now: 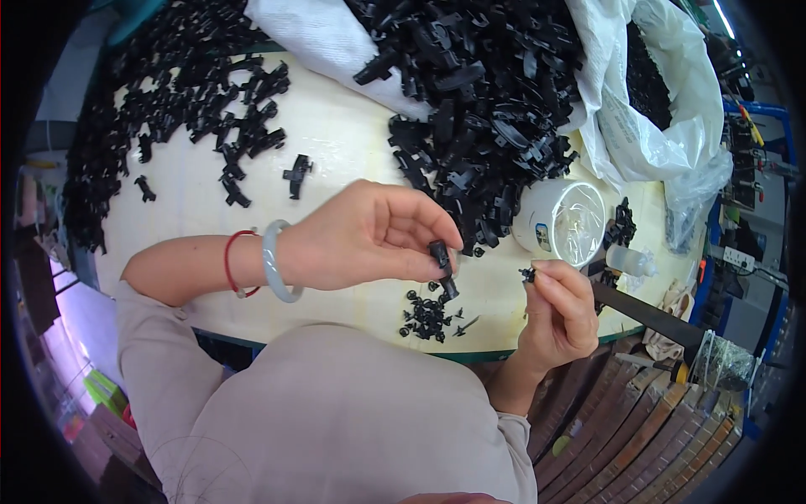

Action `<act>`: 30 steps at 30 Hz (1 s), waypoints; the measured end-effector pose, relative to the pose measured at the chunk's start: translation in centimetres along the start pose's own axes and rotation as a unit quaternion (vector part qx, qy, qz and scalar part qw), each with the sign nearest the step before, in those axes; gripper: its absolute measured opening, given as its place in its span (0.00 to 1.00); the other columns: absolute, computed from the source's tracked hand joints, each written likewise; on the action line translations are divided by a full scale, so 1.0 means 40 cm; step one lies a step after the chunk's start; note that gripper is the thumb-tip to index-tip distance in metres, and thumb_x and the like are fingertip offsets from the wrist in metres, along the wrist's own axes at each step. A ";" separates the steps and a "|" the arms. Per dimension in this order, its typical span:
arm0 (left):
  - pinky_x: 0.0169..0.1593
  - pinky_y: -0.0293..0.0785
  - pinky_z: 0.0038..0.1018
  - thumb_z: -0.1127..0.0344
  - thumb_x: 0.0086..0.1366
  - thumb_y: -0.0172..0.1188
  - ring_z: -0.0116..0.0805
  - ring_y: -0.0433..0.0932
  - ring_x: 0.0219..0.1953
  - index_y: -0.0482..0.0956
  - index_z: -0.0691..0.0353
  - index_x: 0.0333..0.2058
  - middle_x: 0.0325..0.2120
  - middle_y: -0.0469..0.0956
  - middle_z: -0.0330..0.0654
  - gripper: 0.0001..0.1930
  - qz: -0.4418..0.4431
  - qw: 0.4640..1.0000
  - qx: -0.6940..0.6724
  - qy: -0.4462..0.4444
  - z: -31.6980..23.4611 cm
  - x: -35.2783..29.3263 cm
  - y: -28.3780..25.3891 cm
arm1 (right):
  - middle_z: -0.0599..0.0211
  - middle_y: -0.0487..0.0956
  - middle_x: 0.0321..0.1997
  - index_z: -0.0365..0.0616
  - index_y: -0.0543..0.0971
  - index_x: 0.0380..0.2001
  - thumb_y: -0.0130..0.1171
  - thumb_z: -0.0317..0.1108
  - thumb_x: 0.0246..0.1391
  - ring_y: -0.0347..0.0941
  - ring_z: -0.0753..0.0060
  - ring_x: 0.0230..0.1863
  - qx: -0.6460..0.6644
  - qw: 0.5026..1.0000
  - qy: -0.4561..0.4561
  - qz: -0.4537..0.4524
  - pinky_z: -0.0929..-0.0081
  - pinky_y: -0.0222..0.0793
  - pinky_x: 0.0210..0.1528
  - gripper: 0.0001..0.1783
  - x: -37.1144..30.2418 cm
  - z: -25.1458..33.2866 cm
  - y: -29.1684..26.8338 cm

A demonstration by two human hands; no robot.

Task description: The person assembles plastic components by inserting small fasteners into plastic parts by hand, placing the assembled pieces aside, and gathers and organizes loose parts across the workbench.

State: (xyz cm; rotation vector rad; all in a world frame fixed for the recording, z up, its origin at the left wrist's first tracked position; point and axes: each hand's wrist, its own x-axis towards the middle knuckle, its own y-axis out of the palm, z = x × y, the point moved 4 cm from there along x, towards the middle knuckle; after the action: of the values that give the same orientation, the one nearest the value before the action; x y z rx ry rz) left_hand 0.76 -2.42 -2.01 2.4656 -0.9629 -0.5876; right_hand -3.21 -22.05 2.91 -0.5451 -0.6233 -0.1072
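Between the thumb and fingers of my left hand [369, 235] is a black plastic part [442, 267], tilted, its lower end pointing toward me. My right hand [558, 315] pinches a small black plastic piece [527, 275] between thumb and forefinger, a short way to the right of the larger part; the two do not touch. Below the left-hand part, a little heap of small black pieces [426, 317] lies on the table [336, 311] near its front edge. A large pile of black plastic parts [487, 109] rises beyond my hands.
Many black parts [201, 101] spread over the far left, with a single one [297, 175] nearer the middle. A white round tub [537, 218] with clear film stands right of the pile, beside a small translucent bottle [630, 261]. White plastic bags [646, 151] sit at the far right.
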 end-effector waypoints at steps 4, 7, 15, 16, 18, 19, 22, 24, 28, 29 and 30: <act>0.43 0.78 0.24 0.76 0.63 0.47 0.33 0.79 0.37 0.68 0.69 0.47 0.39 0.74 0.43 0.13 -0.030 0.995 -0.045 -0.086 0.016 -0.013 0.019 | 0.54 0.79 0.30 0.36 0.79 0.30 0.65 0.16 0.36 0.77 0.67 0.29 0.015 1.000 0.002 0.011 0.81 0.71 0.30 0.13 -0.013 0.007 0.011; 0.41 0.79 0.24 0.75 0.64 0.46 0.34 0.79 0.37 0.66 0.69 0.50 0.40 0.73 0.43 0.15 -0.033 0.990 -0.081 -0.110 0.014 -0.017 0.025 | 0.54 0.79 0.30 0.35 0.79 0.31 0.65 0.16 0.36 0.77 0.67 0.30 0.027 0.999 0.021 0.022 0.81 0.72 0.30 0.14 -0.016 0.008 0.019; 0.42 0.79 0.24 0.71 0.63 0.53 0.31 0.79 0.36 0.68 0.69 0.50 0.38 0.75 0.44 0.17 0.026 0.993 -0.074 -0.090 0.045 -0.006 0.016 | 0.53 0.79 0.33 0.34 0.78 0.32 0.64 0.15 0.39 0.77 0.67 0.31 0.074 0.995 0.037 0.053 0.80 0.73 0.32 0.13 -0.033 0.024 0.066; 0.42 0.78 0.24 0.71 0.63 0.53 0.31 0.79 0.37 0.69 0.69 0.49 0.38 0.76 0.44 0.16 0.027 0.992 -0.078 -0.092 0.045 -0.006 0.014 | 0.53 0.79 0.33 0.34 0.78 0.32 0.64 0.15 0.39 0.77 0.67 0.31 0.075 0.995 0.037 0.051 0.80 0.73 0.32 0.13 -0.034 0.023 0.067; 0.42 0.78 0.24 0.71 0.63 0.53 0.31 0.78 0.38 0.71 0.68 0.48 0.38 0.77 0.44 0.15 0.028 0.992 -0.080 -0.094 0.046 -0.006 0.013 | 0.53 0.79 0.32 0.33 0.78 0.33 0.63 0.15 0.39 0.77 0.66 0.31 0.066 0.996 0.037 0.052 0.79 0.73 0.32 0.13 -0.035 0.020 0.069; 0.41 0.78 0.24 0.71 0.62 0.54 0.30 0.78 0.37 0.71 0.68 0.47 0.37 0.77 0.44 0.15 0.025 0.992 -0.083 -0.092 0.047 -0.005 0.013 | 0.53 0.79 0.32 0.33 0.78 0.33 0.63 0.15 0.39 0.77 0.66 0.31 0.067 0.996 0.037 0.050 0.79 0.73 0.32 0.13 -0.034 0.020 0.069; 0.41 0.77 0.23 0.71 0.62 0.54 0.28 0.78 0.37 0.72 0.68 0.47 0.36 0.78 0.43 0.14 0.027 0.991 -0.088 -0.093 0.052 -0.005 0.013 | 0.53 0.79 0.32 0.33 0.78 0.33 0.63 0.15 0.38 0.77 0.64 0.31 0.063 0.996 0.016 0.062 0.78 0.74 0.32 0.14 -0.031 0.025 0.072; 0.41 0.77 0.23 0.71 0.62 0.54 0.28 0.78 0.36 0.72 0.68 0.47 0.36 0.78 0.43 0.14 0.031 0.990 -0.093 -0.097 0.052 -0.005 0.013 | 0.52 0.79 0.33 0.33 0.78 0.33 0.63 0.15 0.38 0.76 0.64 0.30 0.059 0.996 -0.001 0.067 0.78 0.73 0.31 0.14 -0.030 0.025 0.076; 0.41 0.77 0.22 0.71 0.62 0.54 0.28 0.78 0.36 0.72 0.67 0.46 0.36 0.78 0.43 0.14 0.030 0.991 -0.092 -0.092 0.049 -0.007 0.013 | 0.52 0.78 0.33 0.33 0.78 0.33 0.63 0.15 0.37 0.76 0.65 0.29 0.060 0.996 -0.013 0.070 0.78 0.72 0.29 0.14 -0.027 0.021 0.082; 0.41 0.77 0.22 0.71 0.62 0.55 0.28 0.78 0.36 0.73 0.67 0.46 0.35 0.78 0.43 0.14 0.030 0.991 -0.092 -0.091 0.049 -0.008 0.014 | 0.52 0.79 0.33 0.33 0.78 0.33 0.63 0.15 0.37 0.76 0.65 0.28 0.061 0.995 -0.016 0.071 0.79 0.72 0.29 0.14 -0.030 0.021 0.082; 0.41 0.77 0.22 0.71 0.62 0.55 0.28 0.78 0.36 0.73 0.67 0.46 0.35 0.78 0.43 0.14 0.030 0.991 -0.092 -0.090 0.048 -0.009 0.015 | 0.52 0.79 0.33 0.33 0.78 0.33 0.63 0.15 0.37 0.75 0.65 0.28 0.062 0.995 -0.019 0.072 0.79 0.72 0.29 0.14 -0.032 0.021 0.083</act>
State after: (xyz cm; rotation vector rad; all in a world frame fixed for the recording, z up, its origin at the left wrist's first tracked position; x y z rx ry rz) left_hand -0.82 -3.00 -3.19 2.2428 -1.0004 -0.8510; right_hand -3.83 -18.85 1.25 -0.4707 -0.6216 0.0785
